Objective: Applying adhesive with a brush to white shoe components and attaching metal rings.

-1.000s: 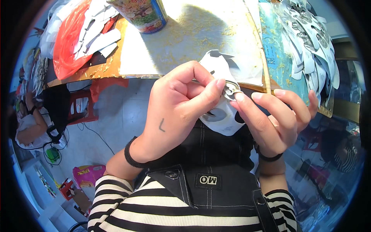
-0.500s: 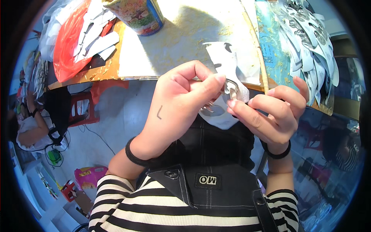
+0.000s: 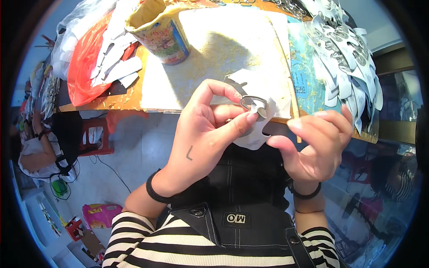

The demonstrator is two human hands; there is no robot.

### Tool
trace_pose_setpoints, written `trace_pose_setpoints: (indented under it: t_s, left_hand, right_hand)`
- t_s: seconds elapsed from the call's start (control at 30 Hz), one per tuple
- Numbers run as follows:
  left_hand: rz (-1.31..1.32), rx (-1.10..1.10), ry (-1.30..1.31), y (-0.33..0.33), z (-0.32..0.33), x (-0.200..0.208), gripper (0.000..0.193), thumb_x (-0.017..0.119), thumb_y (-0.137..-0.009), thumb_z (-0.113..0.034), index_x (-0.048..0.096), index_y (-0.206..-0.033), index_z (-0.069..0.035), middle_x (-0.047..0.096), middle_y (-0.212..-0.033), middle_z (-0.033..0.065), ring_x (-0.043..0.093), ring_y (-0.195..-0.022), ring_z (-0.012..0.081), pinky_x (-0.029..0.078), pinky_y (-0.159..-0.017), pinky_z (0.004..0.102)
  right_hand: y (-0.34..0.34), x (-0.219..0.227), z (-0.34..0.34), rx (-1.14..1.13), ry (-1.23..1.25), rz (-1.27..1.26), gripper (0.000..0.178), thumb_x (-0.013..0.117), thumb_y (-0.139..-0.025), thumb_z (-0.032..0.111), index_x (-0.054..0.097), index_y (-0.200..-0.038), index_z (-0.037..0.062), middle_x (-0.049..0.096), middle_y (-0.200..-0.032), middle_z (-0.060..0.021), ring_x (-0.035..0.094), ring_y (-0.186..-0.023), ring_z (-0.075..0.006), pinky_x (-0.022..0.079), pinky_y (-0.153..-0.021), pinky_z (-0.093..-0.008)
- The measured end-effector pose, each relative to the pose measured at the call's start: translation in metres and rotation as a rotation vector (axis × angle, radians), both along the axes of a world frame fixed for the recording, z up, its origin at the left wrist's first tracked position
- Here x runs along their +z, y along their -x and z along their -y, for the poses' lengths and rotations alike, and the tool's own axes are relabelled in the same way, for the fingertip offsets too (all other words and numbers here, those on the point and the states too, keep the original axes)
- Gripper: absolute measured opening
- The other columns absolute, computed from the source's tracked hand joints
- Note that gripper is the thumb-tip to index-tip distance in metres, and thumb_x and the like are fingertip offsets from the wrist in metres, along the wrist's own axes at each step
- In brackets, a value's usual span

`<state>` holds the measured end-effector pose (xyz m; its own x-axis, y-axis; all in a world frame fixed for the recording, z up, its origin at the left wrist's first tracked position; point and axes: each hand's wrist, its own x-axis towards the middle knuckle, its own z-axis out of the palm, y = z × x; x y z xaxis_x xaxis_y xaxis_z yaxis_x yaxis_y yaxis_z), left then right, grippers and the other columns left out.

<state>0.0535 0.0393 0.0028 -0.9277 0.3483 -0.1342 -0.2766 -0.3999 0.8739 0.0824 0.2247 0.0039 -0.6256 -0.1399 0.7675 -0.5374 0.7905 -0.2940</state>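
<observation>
Between its thumb and fingers, my left hand [image 3: 201, 127] pinches an oval metal ring buckle [image 3: 254, 102] together with the narrow end of a white, leather-like cut piece [image 3: 253, 141]. The narrow end passes through the ring and folds over it. The rest of the piece hangs below and behind the fingers, near the table's front edge, partly hidden by my left hand. My right hand [image 3: 315, 147] is just right of the piece, apart from it. Its thumb and fingers are spread, and nothing shows between them.
A printed can [image 3: 164, 44] with yellowish smears stands on a smeared white sheet [image 3: 214, 67]. A thin stick [image 3: 286, 67] lies along the sheet's right edge. White pieces with metal rings [image 3: 348, 62] pile up at right, a red plastic bag [image 3: 82, 85] at left. A red stool [image 3: 95, 136] stands below.
My right hand has let go of the strip end and moved down and away, its fingers spreading. My left hand keeps hold of the buckle and piece, now slightly lower. The view has shifted.
</observation>
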Motion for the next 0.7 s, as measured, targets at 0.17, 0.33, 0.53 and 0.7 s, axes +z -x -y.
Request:
trace_pose_setpoints:
  t_s: [0.17, 0.33, 0.53, 0.7]
  left_hand:
    - [-0.010, -0.015, 0.035, -0.001, -0.001, -0.001, 0.023, 0.060, -0.089, -0.002, 0.043, -0.104, -0.002, 0.067, -0.090, 0.0090, 0.061, -0.081, 0.0074, 0.049, -0.072, 0.0205]
    - [0.008, -0.008, -0.004, 0.000, -0.003, 0.002, 0.018, 0.060, -0.090, -0.006, 0.046, -0.101, 0.000, 0.067, -0.091, 0.0077, 0.059, -0.082, 0.0053, 0.047, -0.073, 0.0197]
    - [-0.050, 0.047, 0.043, 0.002, -0.007, 0.009, 0.011, 0.054, -0.094, -0.012, 0.045, -0.092, -0.007, 0.069, -0.093, 0.0142, 0.066, -0.091, 0.0165, 0.053, -0.076, 0.0251]
    - [-0.100, 0.084, -0.005, 0.001, -0.011, 0.002, 0.011, 0.060, -0.090, -0.006, 0.052, -0.095, 0.000, 0.065, -0.096, 0.0106, 0.063, -0.090, 0.0122, 0.050, -0.075, 0.0226]
  right_hand:
    - [0.019, -0.002, 0.012, 0.116, 0.043, 0.048, 0.037, 0.081, -0.066, 0.012, 0.053, -0.090, 0.0130, 0.067, -0.078, 0.0042, 0.056, -0.081, -0.0145, 0.030, -0.102, -0.0412]
    - [0.019, 0.001, 0.015, -0.001, -0.046, 0.026, 0.018, 0.073, -0.068, 0.007, 0.065, -0.084, 0.0120, 0.065, -0.080, 0.0033, 0.057, -0.079, -0.0150, 0.035, -0.091, -0.0381]
    - [0.029, -0.004, 0.015, -0.224, -0.051, -0.105, 0.017, 0.066, -0.069, 0.003, 0.067, -0.084, 0.0104, 0.064, -0.083, -0.0011, 0.057, -0.078, -0.0164, 0.037, -0.078, -0.0346]
    - [0.028, -0.003, 0.014, -0.109, 0.019, -0.102, 0.012, 0.069, -0.073, 0.007, 0.066, -0.085, 0.0101, 0.064, -0.083, -0.0015, 0.057, -0.078, -0.0188, 0.038, -0.076, -0.0340]
